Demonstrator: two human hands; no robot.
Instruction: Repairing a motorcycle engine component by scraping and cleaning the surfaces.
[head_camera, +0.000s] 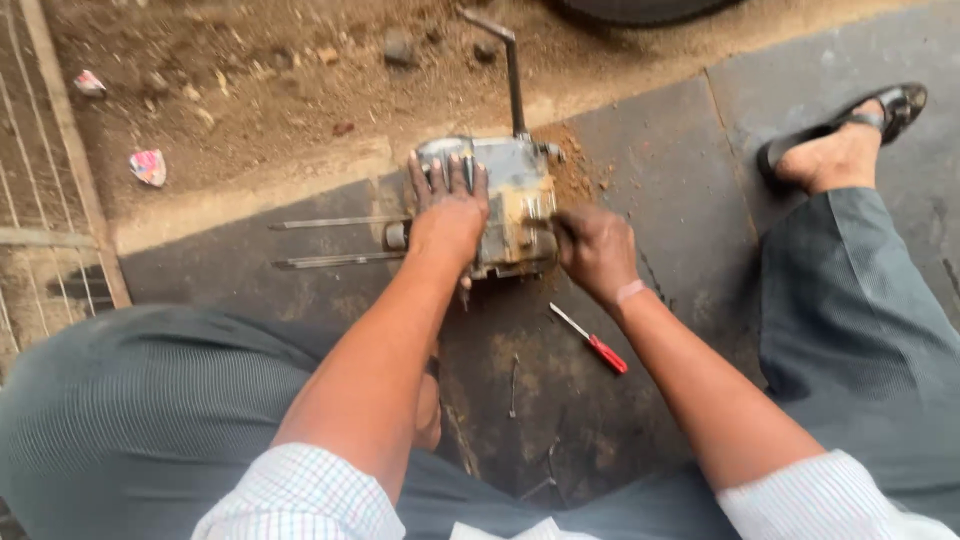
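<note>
You sit on a dark stone slab (650, 160), with the bare dirt ground (250, 70) beyond it. On the slab, between your knees, lies a dirty grey metal housing (510, 200) with a bent lever (512, 80) standing up from its far end and two thin rods (330, 240) sticking out to its left. Your left hand (448, 210) lies flat on the housing, fingers spread. Your right hand (595, 250) is closed against its right side; what it pinches, I cannot tell. A small red-handled screwdriver (592, 340) lies just beside your right wrist.
</note>
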